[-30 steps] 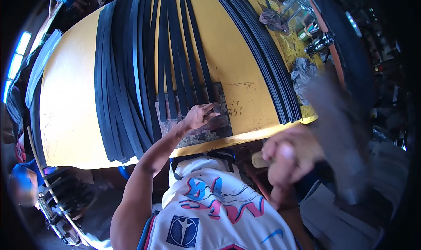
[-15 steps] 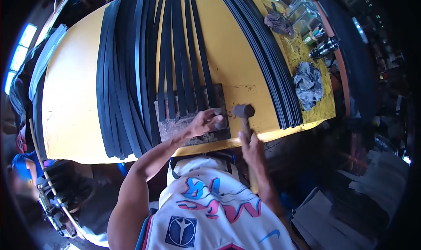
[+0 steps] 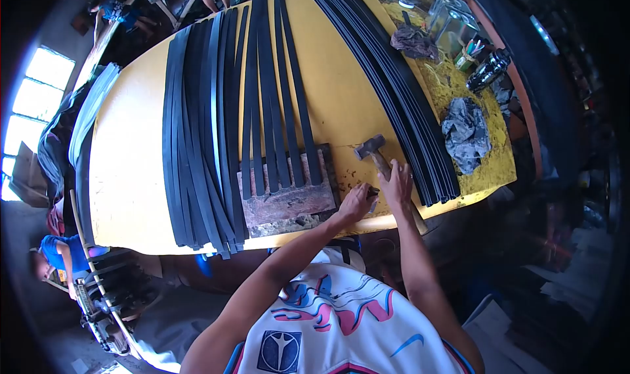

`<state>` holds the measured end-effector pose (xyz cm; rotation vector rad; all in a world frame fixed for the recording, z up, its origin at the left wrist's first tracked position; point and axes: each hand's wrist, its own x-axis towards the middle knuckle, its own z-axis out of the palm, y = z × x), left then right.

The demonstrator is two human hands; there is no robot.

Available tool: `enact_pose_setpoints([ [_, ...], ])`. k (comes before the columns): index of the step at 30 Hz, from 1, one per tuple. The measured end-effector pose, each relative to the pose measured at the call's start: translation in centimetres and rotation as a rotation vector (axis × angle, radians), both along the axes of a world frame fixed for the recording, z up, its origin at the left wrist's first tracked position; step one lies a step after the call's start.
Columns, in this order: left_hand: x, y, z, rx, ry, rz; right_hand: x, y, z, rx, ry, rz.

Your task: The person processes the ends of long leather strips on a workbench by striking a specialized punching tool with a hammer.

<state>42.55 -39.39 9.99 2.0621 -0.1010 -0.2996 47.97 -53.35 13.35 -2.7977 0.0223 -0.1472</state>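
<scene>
My right hand [image 3: 397,182] grips the wooden handle of a hammer [image 3: 369,147], its head raised over the yellow table by the front edge. Just to its left, my left hand [image 3: 355,202] is closed on a small object with a dark end; the fingers hide most of it. Left of both hands lies a reddish, worn block [image 3: 287,205] on the table. Several narrow black strips [image 3: 280,154] run away from me, their near ends resting side by side on this block.
A wide bundle of black strips [image 3: 197,131] covers the left of the yellow table [image 3: 131,177]; a stacked bundle [image 3: 394,105] lies on the right. Beyond are a crumpled plastic bag [image 3: 464,134], a dark cloth [image 3: 415,42] and a black bottle [image 3: 489,70]. A person [image 3: 65,252] is at far left.
My left hand has moved right, off the block to the bare table beside the hammer. My right hand and the hammer have shifted slightly right, and the hammer has turned. The view has tilted.
</scene>
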Motion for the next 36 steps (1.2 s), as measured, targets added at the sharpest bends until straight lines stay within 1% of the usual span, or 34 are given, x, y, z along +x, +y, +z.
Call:
enact_pose_setpoints([
  [1,-0.1,-0.2,0.0,-0.001,-0.001,0.004,0.2,0.0,0.4,0.029,-0.130,0.018],
  [2,-0.4,-0.2,-0.1,0.026,-0.170,0.026,0.9,1.4,1.2,0.167,-0.119,0.016],
  [3,-0.8,-0.2,-0.2,0.054,-0.338,0.044,1.5,3.2,2.0,0.234,-0.111,0.073],
  [4,-1.2,0.0,-0.2,0.094,-0.323,0.006,1.9,5.6,3.3,0.351,-0.140,0.162],
  [5,-1.4,0.9,-1.3,0.117,-0.387,-0.099,2.7,8.0,2.6,0.452,-0.126,0.214],
  [6,-1.5,1.7,-0.5,0.079,-0.447,-0.141,3.4,10.4,2.2,0.481,-0.111,0.284],
  [7,-1.8,3.0,0.9,0.043,-0.506,-0.185,4.3,12.7,1.3,0.450,-0.116,0.332],
  [8,-2.5,4.9,2.7,0.076,-0.442,-0.180,4.7,14.9,1.5,0.405,-0.035,0.321],
  [9,-2.6,7.7,5.4,0.032,-0.388,-0.179,5.3,16.8,0.8,0.289,-0.008,0.333],
  [10,-2.4,10.5,7.7,0.031,-0.328,-0.070,5.5,18.4,0.0,0.237,-0.039,0.319],
  [11,-2.1,13.8,5.8,0.042,-0.447,0.019,5.7,19.8,-0.6,0.184,-0.073,0.306],
  [12,-1.7,16.9,5.8,0.064,-0.515,0.188,6.2,20.8,-0.9,0.188,-0.089,0.304],
  [13,-1.1,20.7,4.3,0.194,-0.517,0.292,6.6,21.3,-1.2,0.200,-0.002,0.285],
  [14,-0.7,23.8,4.0,0.311,-0.462,0.431,7.0,21.7,-1.3,0.207,0.089,0.272],
  [15,-0.1,27.0,2.3,0.440,-0.511,0.485,7.1,21.9,0.3,0.204,0.178,0.277],
  [17,0.6,30.6,1.5,0.522,-0.466,0.613,7.3,22.5,1.5,0.248,0.234,0.180],
  [18,1.2,31.7,0.9,0.459,-0.374,0.590,7.0,22.9,2.3,0.288,0.204,0.148],
  [19,1.7,32.4,0.8,0.394,-0.281,0.562,6.6,23.8,2.9,0.276,0.196,0.151],
  [20,2.1,32.8,0.4,0.364,-0.216,0.503,5.7,24.6,3.3,0.207,0.256,0.152],
  [21,2.4,32.7,-0.1,0.351,-0.211,0.497,5.0,25.3,3.7,0.139,0.320,0.146],
  [22,2.8,32.3,0.2,0.319,-0.175,0.520,4.7,25.8,2.8,0.109,0.393,0.152],
  [24,4.5,32.3,-1.0,0.213,-0.098,0.581,5.0,27.0,1.6,0.088,0.347,0.101],
  [25,5.0,32.4,-0.5,0.202,-0.096,0.575,4.9,27.3,1.3,0.076,0.316,0.066],
  [26,5.7,32.4,0.3,0.107,-0.004,0.579,5.4,27.5,1.4,0.133,0.321,0.037],
  [27,6.3,32.4,1.2,0.013,0.086,0.580,5.7,27.7,1.6,0.125,0.319,0.031],
  [28,6.9,32.3,0.6,-0.009,0.059,0.653,6.1,27.9,2.1,0.229,0.292,0.021],
  [29,7.5,32.4,0.1,-0.019,0.058,0.649,6.4,28.1,2.5,0.333,0.265,0.010],
  [30,8.0,32.4,-0.4,-0.080,0.106,0.642,6.5,28.4,2.9,0.382,0.303,-0.007],
  [31,8.3,32.3,-0.5,-0.140,0.157,0.633,6.7,28.7,1.7,0.323,0.279,0.008],
  [32,8.6,32.2,-0.5,-0.150,0.157,0.623,6.6,29.1,0.9,0.260,0.324,0.014],
  [33,9.0,32.2,-0.4,-0.320,0.247,0.597,6.6,29.4,0.3,0.199,0.367,0.021],
  [34,9.3,32.3,-0.6,-0.488,0.338,0.568,6.3,29.5,0.6,0.264,0.438,0.035],
  [35,9.7,32.3,-0.9,-0.496,0.335,0.565,5.9,29.9,0.7,0.242,0.395,-0.007],
  [36,9.8,32.3,-1.2,-0.593,0.341,0.551,6.1,29.9,1.1,0.263,0.428,-0.005],
])
